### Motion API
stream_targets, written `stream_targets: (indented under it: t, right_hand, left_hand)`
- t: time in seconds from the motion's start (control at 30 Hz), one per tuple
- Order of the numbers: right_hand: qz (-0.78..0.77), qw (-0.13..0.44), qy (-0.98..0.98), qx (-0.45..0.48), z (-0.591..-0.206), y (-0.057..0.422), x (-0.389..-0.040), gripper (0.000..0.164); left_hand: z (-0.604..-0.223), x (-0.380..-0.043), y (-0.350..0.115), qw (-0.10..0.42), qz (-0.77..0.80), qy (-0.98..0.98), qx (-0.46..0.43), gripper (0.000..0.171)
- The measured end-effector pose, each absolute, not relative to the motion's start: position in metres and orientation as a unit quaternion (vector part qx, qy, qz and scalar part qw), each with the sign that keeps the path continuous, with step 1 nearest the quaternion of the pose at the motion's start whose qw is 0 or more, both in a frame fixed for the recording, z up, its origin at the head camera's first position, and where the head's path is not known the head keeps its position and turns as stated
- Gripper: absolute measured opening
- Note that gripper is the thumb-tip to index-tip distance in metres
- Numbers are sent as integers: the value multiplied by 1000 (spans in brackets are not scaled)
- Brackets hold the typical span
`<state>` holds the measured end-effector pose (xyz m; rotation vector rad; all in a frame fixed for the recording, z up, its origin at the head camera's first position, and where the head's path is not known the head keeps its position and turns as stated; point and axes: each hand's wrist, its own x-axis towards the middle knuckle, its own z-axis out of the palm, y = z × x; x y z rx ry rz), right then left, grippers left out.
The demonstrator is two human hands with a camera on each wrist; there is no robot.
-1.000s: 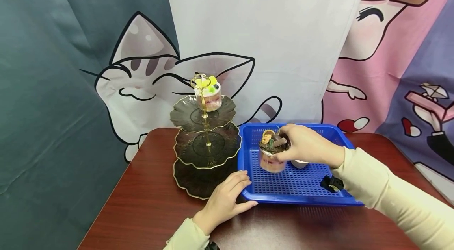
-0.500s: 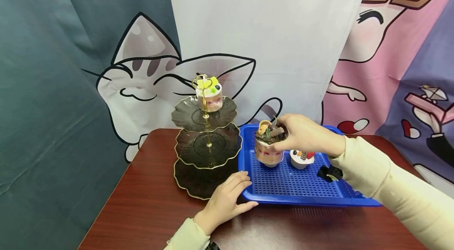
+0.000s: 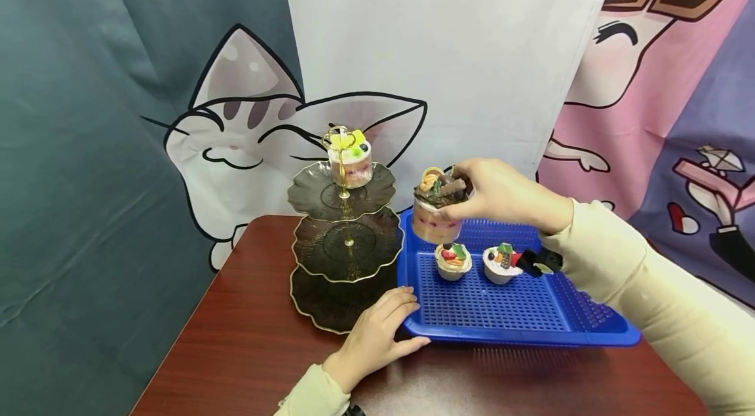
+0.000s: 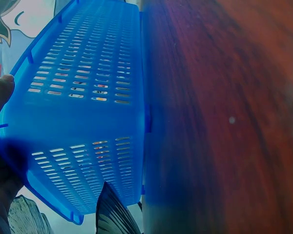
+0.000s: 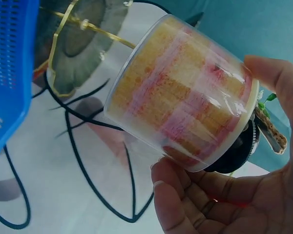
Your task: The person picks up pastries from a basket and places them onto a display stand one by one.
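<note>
In the head view my right hand (image 3: 501, 196) grips a clear dessert cup (image 3: 436, 223) near its top, holding it above the blue plastic basket (image 3: 489, 337). Chocolate pieces and a round biscuit top it. The right wrist view shows the cup's layered pink and tan side (image 5: 180, 92), with thumb and fingers around its upper end. My left hand (image 3: 377, 331) holds the basket's front left corner, its fingers over the left rim and thumb along the front. Inside the basket stand two small cream cupcakes, one with red fruit (image 3: 453, 263), the other with a chocolate piece (image 3: 499, 266).
Left of the basket stands a dark three-tier stand with gold scalloped edges (image 3: 318, 249). A yellow-topped dessert cup (image 3: 354, 170) sits on its top tier. The reddish wooden table (image 3: 218, 337) extends in front. Behind it hangs a cartoon cloth backdrop (image 3: 460, 42).
My right hand has lifted the chocolate-topped dessert cup up and slightly left from the basket, uncovering the two cupcakes. My left hand stays at the basket corner.
</note>
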<state>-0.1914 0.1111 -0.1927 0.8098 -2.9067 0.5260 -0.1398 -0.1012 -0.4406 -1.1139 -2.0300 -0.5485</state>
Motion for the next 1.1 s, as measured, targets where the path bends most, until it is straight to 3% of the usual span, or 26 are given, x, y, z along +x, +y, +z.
stream_targets:
  t: [0.57, 1.1]
  right_hand:
    - [187, 92, -945, 253, -163, 67, -211, 37]
    - [216, 109, -934, 264, -171, 16, -217, 40]
  left_hand:
    - [-440, -138, -102, 365, -209, -799, -430, 46]
    - [-438, -134, -102, 329, -209, -823, -414, 47]
